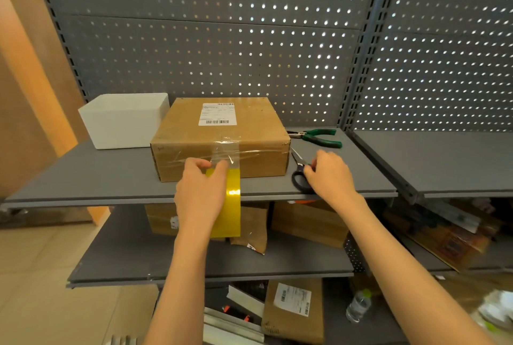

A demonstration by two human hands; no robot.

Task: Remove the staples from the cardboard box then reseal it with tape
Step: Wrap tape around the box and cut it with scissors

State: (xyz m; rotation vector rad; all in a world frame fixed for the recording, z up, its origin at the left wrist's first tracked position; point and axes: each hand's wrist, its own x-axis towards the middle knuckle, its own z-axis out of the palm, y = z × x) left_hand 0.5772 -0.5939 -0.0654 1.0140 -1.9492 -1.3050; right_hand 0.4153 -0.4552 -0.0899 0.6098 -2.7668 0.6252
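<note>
A brown cardboard box [219,136] with a white shipping label lies on the grey shelf [111,178]. A strip of clear tape [224,151] runs from the box's top over its front face down to a yellow tape roll [231,203]. My left hand [200,192] grips the roll in front of the box, below the shelf's front edge. Just right of the box, black-handled scissors [298,175] lie on the shelf, and my right hand [329,174] curls its fingers round their handles.
Green-handled pliers [319,136] lie behind the scissors at the box's right. A white box [125,119] stands to the left of the cardboard box. Pegboard wall behind. Lower shelves hold more cardboard boxes [308,222], and a plastic bottle [359,304] stands at the bottom right.
</note>
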